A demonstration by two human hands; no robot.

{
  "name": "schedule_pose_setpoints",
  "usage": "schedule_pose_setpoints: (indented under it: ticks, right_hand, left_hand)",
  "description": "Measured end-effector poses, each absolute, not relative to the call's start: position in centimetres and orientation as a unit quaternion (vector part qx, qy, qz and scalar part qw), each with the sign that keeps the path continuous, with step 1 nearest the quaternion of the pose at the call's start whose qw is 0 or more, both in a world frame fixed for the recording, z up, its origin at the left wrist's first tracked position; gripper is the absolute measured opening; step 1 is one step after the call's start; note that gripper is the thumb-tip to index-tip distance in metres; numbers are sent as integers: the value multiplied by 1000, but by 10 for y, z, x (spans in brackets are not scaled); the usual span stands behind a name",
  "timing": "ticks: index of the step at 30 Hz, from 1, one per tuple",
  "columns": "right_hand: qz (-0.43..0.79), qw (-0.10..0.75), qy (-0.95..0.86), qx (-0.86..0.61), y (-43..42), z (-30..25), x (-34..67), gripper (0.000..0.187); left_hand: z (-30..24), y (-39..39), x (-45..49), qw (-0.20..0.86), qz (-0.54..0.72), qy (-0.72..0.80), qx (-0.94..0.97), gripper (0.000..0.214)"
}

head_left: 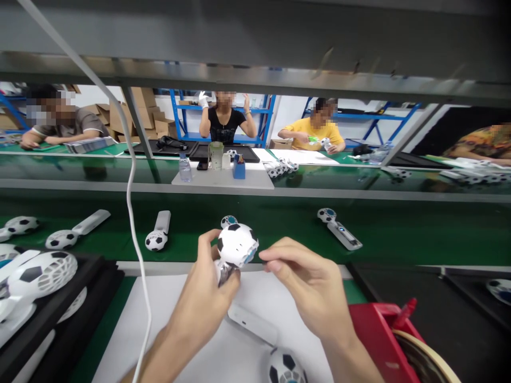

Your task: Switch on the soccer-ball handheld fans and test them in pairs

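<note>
My left hand [209, 284] is wrapped round the neck of a football-patterned handheld fan [238, 243], its black-and-white ball head upright. A blue part shows at the head's lower right side. My right hand [309, 284] is closed in a pinch just right of that head, apart from it. Something small and dark may be at those fingertips; I cannot make it out. Below both hands, a second fan [285, 366] lies on a white sheet [131, 324], with its white handle [253, 323] pointing up and left.
A red bin [369, 332] holding a round container stands at right. Black trays [96, 287] with fans are stacked at left. Several fans, one at right [339, 229], lie on the green belt [271, 213]. A white cable [130, 186] hangs at left. Co-workers sit opposite.
</note>
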State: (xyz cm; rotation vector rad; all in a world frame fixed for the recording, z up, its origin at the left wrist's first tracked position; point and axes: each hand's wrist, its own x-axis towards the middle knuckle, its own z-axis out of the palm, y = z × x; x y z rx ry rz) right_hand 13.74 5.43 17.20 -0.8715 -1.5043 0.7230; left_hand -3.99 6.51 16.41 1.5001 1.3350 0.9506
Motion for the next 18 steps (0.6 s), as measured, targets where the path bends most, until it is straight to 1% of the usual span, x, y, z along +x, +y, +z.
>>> schedule_pose_setpoints:
  ticks: [3, 6, 7, 10, 11, 16, 18]
  right_hand:
    - [268, 565, -670, -401, 51, 168, 132, 22]
    - [242, 563, -666, -425, 48, 164, 128, 33]
    - [237, 563, -664, -431, 47, 163, 127, 33]
    - [218, 556, -678, -428, 47, 163, 126, 22]
    - [215, 558, -682, -421, 47, 164, 126, 21]
    - [219, 598, -668, -386, 51, 160, 117, 32]
    - [229, 615, -651, -382, 51, 156, 112, 34]
  left_hand:
    - [160, 64, -39, 380, 367, 539, 656, 62]
    - [157, 63, -38, 335, 346, 550, 682, 65]
    - [156, 63, -38, 323, 342, 552, 688, 65]
    - [154, 63, -37, 293, 337, 556, 701, 64]
    - [153, 63, -36, 286, 336, 557, 703, 64]
    - [153, 62, -36, 271, 342, 556, 707, 66]
    - [153, 62, -36, 271, 351, 554, 705, 66]
